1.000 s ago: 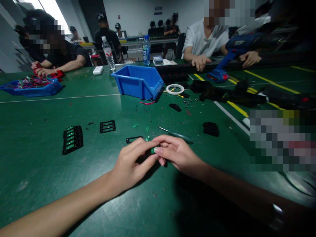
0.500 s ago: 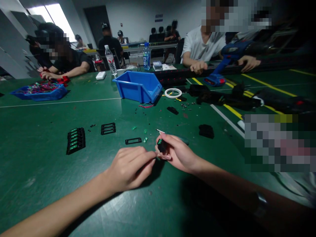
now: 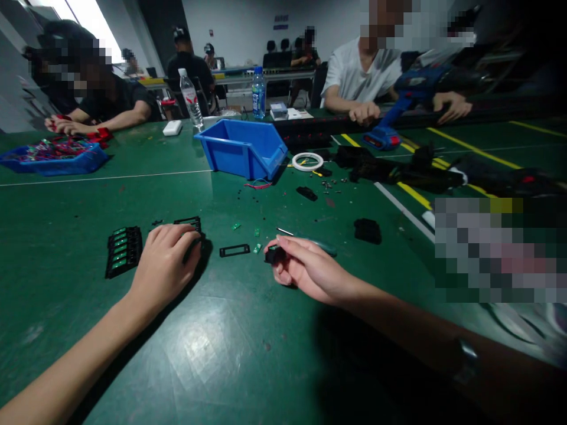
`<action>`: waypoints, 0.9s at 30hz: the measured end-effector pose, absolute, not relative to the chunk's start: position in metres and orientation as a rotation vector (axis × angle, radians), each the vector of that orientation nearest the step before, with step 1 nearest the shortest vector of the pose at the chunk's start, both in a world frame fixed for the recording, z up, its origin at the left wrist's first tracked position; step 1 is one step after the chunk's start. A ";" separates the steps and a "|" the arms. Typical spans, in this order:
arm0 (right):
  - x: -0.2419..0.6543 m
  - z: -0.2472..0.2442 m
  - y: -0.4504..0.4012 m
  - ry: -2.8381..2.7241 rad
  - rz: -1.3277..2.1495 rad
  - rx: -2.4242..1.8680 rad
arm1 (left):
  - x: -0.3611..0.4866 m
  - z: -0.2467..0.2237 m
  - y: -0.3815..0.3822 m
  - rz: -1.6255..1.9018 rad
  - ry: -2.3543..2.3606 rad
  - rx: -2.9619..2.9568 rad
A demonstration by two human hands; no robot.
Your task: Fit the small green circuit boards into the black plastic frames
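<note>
My right hand (image 3: 305, 265) holds a small black part (image 3: 274, 254) between thumb and fingers. A screwdriver (image 3: 325, 247) lies on the table just behind that hand. My left hand (image 3: 170, 257) is over a black slotted frame (image 3: 193, 221) and partly covers it; its fingers are bent downward, and what they may grip is hidden. Left of it lies a black holder with several green pieces (image 3: 123, 251). Between my hands are a black rectangular frame (image 3: 234, 251) and small green pieces (image 3: 257, 248).
A blue bin (image 3: 243, 147), a white ring (image 3: 307, 162) and loose screws sit farther back. A blue tray of wires (image 3: 53, 159) is at the left. Bottles, a blue power drill (image 3: 398, 100) and a black part (image 3: 367, 231) are about. Other people sit across the table.
My left hand has moved left, away from my right hand, to the slotted frame. My right hand still holds the black part, now turned differently. The view has shifted slightly.
</note>
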State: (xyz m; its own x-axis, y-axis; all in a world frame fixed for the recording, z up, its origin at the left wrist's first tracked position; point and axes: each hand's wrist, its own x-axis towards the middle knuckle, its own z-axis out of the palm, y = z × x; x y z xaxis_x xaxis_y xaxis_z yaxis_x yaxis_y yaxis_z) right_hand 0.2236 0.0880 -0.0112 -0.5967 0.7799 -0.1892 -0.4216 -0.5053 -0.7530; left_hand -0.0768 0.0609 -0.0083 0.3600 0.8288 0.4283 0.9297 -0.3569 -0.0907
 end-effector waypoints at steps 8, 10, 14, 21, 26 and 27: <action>0.227 -0.006 0.092 -0.806 2.244 -0.510 | -0.069 -0.012 0.060 -0.422 -1.651 -2.321; 0.227 -0.005 0.093 -0.811 2.247 -0.500 | -0.071 -0.012 0.060 -0.452 -1.634 -2.344; 0.227 -0.006 0.094 -0.814 2.250 -0.507 | -0.071 -0.011 0.059 -0.528 -1.603 -2.352; 0.228 -0.011 0.092 -0.801 2.209 -0.591 | -0.065 -0.008 0.058 -0.590 -1.615 -2.331; 0.230 -0.011 0.091 -0.895 2.198 -0.601 | -0.064 -0.008 0.056 -0.560 -1.640 -2.378; 0.230 -0.011 0.091 -0.918 2.195 -0.597 | -0.064 -0.008 0.056 -0.548 -1.646 -2.391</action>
State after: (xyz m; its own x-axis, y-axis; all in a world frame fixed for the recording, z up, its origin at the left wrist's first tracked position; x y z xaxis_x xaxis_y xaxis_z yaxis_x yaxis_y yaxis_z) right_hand 0.2303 0.0909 -0.0107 -0.6674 0.7299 -0.1479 -0.4072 -0.5240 -0.7481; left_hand -0.0643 0.0561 -0.0078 0.3162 0.8593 0.4020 0.9287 -0.3670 0.0538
